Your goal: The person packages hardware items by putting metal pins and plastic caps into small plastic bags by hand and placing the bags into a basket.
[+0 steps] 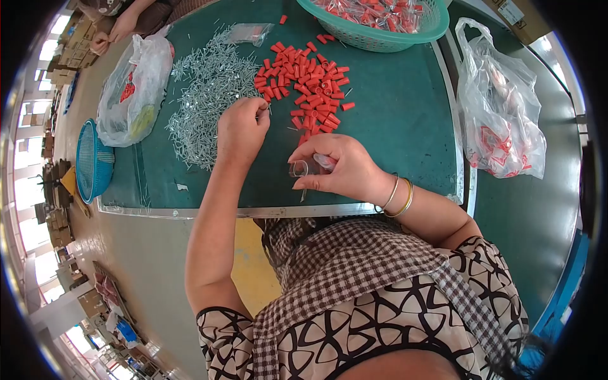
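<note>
My left hand (243,126) is closed, fingers curled together, at the right edge of a pile of small silvery screws or nails (209,95). What it pinches, if anything, is hidden. My right hand (339,166) grips a small clear plastic bag (299,168) between thumb and fingers, just above the table's near edge. Part of the bag is bunched up in the palm. Beyond the right hand lies a heap of small red tapered plastic caps (316,88), some showing hollow ends.
A green basket (380,43) of filled bags stands at the back of the green table (405,133). Plastic carrier bags lie left (136,92) and right (500,114). A small clear packet (250,33) rests behind the screws. Another person's hands (117,31) show at upper left, above a blue basket (95,161).
</note>
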Available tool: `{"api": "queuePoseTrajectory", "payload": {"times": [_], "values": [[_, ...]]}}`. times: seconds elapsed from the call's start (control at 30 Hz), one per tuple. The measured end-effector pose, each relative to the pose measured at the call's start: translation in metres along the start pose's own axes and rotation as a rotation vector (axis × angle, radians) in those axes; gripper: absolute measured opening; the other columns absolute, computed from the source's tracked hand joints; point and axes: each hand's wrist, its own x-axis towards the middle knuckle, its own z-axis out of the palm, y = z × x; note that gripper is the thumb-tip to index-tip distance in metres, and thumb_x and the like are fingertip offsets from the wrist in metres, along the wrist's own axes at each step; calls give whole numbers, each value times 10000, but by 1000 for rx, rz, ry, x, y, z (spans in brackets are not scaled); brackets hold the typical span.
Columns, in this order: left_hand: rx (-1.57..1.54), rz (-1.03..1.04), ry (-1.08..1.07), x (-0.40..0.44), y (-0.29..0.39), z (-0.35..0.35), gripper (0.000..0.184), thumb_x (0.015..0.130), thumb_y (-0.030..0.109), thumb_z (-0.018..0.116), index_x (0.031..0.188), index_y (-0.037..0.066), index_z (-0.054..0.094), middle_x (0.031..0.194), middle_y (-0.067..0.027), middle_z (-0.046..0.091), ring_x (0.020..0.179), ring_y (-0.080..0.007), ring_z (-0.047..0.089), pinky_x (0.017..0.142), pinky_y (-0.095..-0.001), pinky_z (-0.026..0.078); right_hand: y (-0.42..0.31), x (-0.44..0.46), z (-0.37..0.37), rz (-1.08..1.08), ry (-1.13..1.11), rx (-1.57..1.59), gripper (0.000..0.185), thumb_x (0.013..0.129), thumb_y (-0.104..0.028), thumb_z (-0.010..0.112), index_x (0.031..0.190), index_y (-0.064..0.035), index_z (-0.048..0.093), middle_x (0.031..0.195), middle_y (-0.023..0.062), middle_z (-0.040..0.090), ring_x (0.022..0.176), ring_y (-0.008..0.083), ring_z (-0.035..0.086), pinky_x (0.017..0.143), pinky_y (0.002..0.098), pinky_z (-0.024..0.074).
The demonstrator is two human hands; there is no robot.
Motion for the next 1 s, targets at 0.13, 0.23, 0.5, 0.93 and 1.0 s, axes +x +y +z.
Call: {"api": "queuePoseTrajectory", "payload": {"times": [0.13,0.23,0.5,0.93,1.0], "values": [[84,-17,-19,5,7,2,104,794,67,669,884,15,663,855,-146,658,774,-340,640,689,-429,508,0,1,-2,20,13,20,376,677,-151,870,1001,-73,697,856,-6,664,730,83,546,651,247,455],[115,-68,-11,4,9,8,140,804,124,683,870,2,670,838,-148,659,747,-328,636,689,-420,495,-1,1,-2,24,1,27,374,677,-145,869,1003,-74,700,851,-9,663,700,78,519,630,242,441],[366,-86,-98,13,23,17,113,758,93,649,784,-17,642,792,-200,650,761,-383,634,708,-469,504,-1,0,-2,15,7,50,371,679,-136,867,1003,-68,699,843,-10,657,683,77,507,623,240,437],[-287,-455,108,-33,6,-17,97,785,65,672,858,1,667,711,-66,648,607,-121,599,610,-266,488,-4,1,-5,40,54,68,381,702,-115,853,1030,-48,673,867,13,608,787,95,563,705,259,483],[-141,-359,114,-37,9,-14,73,772,56,666,818,2,649,711,-85,638,611,-188,611,608,-309,500,-6,0,-6,99,23,79,371,709,-80,845,1032,-32,668,953,31,673,865,101,624,768,260,509]]}}
